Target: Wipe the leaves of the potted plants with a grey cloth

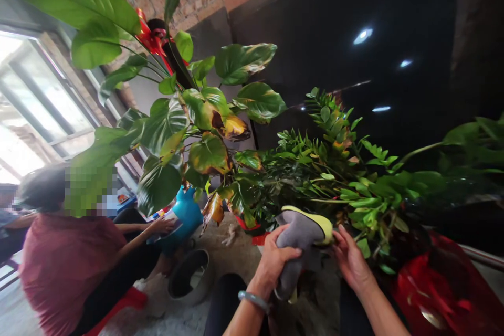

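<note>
My left hand (275, 257) is closed around a grey cloth (295, 236) with yellow edging; its thumb lies across the fabric and the lower part hangs down. A grey-green bangle circles that wrist. My right hand (352, 260) is just right of the cloth, its fingers loosely apart near the yellow edge. Whether its fingertips touch the cloth or a leaf, I cannot tell. Behind both hands grows a bushy green plant (366, 199) with small glossy leaflets. A tall, broad-leaved plant (210, 152) with some yellow and brown leaves rises to the left.
At the left, a person in a pink shirt (66, 268) sits on a red stool (118, 311), one hand at a blue container (187, 215). A round dark tub (207, 278) stands on the floor. Red wrapping (437, 289) is at the right, before a glossy black panel (315, 37).
</note>
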A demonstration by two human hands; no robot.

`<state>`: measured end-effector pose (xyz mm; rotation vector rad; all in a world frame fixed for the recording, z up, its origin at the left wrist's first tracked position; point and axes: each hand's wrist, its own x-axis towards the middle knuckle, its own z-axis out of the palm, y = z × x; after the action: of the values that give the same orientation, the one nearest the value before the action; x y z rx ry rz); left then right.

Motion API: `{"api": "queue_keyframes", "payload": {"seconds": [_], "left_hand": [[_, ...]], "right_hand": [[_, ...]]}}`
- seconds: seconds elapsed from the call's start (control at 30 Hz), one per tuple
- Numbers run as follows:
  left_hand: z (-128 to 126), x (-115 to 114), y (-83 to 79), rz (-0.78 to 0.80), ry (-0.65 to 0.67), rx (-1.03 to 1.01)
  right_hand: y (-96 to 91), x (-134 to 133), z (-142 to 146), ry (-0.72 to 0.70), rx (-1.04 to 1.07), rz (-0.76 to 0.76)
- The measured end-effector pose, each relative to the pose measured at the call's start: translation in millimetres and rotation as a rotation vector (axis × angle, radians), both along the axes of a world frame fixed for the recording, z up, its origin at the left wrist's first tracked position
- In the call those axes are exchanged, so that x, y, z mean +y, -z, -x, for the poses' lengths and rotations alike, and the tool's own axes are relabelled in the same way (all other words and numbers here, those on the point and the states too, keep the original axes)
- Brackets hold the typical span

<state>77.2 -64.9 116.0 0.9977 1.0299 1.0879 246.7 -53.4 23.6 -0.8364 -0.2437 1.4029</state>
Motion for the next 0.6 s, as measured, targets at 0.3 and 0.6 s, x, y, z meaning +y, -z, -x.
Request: {"api": "queue_keyframes", "payload": {"seconds": [0.3,0.6], "left_hand": [[7,30,-37.4,-0.216,-0.168,-0.149],[17,7,-3.6,-0.002,0.090,-0.096]], "right_hand": [[-4.9,0,-1,-0.045,-0.005,-0.007],[-4.4,-3,-6,-0.058,-0.012,0.054]]}}
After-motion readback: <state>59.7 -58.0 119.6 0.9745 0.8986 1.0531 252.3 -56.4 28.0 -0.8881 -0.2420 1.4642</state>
